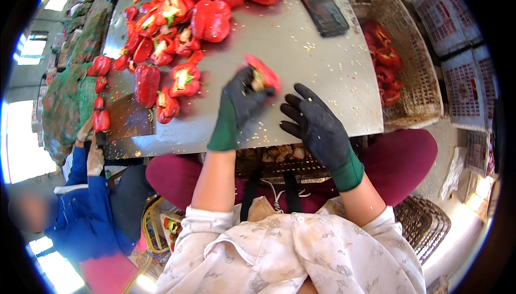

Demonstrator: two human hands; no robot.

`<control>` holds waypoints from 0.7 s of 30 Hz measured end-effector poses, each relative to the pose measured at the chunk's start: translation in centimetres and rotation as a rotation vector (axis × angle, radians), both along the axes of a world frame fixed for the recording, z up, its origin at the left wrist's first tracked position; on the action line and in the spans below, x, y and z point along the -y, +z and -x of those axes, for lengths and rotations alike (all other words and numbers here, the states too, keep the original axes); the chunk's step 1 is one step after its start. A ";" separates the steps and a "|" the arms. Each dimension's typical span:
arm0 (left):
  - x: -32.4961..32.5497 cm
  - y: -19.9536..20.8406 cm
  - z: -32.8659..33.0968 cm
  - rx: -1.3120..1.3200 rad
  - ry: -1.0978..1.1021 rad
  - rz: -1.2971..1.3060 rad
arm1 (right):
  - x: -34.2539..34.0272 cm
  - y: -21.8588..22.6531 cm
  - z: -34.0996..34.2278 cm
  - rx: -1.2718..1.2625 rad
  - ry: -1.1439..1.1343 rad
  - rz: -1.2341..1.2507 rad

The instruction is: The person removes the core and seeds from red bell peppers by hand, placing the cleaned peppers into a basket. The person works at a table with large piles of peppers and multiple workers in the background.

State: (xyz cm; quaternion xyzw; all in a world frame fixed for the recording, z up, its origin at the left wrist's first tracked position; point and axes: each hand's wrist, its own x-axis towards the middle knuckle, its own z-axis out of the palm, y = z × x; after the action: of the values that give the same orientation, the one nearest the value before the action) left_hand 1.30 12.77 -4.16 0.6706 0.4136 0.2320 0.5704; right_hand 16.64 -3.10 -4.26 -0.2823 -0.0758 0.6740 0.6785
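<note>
The left hand [244, 94], in a black and green glove, holds a cut piece of red pepper [264, 74] above the near half of the desk [349, 87]. Its grip is closed on the piece, which is tilted so that its pale inner core shows beside the gloved fingers. The right hand [318, 127], gloved the same way, is just to the right of the piece and apart from it. Its grip is wide and holds nothing, the fingers spread and pointing toward the left hand.

A heap of red peppers [211, 19] covers the far left part of the metal desk, some of them cut open with pale cores and green stems showing. Small pale seeds [334, 102] are scattered over the bare metal. A dark phone [323, 11] lies near the far right edge of the desk. Just beyond that edge stands a basket [418, 81] with more red pepper pieces [386, 57] along its left side.

At the left, a co-worker in a blue jacket [88, 216] has both hands near the desk's corner, close to another red pepper [101, 121].
</note>
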 end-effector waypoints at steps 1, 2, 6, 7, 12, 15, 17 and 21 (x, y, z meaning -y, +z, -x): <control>2.6 -0.7 -0.2 0.087 -0.013 0.098 | -0.5 0.9 0.1 -0.035 0.003 0.006; 5.6 0.5 -1.0 0.008 -0.120 -0.005 | -0.6 1.6 -0.2 -0.064 -0.006 0.026; 11.6 3.2 -2.5 0.194 -0.202 0.215 | 0.9 1.6 -1.5 -0.129 0.026 -0.023; 11.7 3.8 -2.2 0.248 -0.199 0.366 | 1.1 1.7 -1.5 -0.105 0.033 -0.029; 11.8 4.9 -1.6 0.239 -0.218 0.620 | 1.5 1.5 -1.4 0.142 0.075 -0.138; 12.8 4.3 -1.6 0.265 -0.165 0.552 | 2.1 0.7 -1.0 0.411 0.023 -0.297; 13.0 3.4 -1.6 0.242 -0.137 0.502 | 2.5 0.6 -0.8 0.407 -0.014 -0.253; 13.4 3.7 -2.0 0.011 -0.093 -0.033 | 2.7 1.7 -0.8 0.123 0.011 0.014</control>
State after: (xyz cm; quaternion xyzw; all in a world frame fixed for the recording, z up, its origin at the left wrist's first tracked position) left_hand 3.26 -0.65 -0.49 0.6971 0.3750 0.2159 0.5717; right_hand 17.45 -5.80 -2.59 -0.3276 -0.1142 0.6596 0.6668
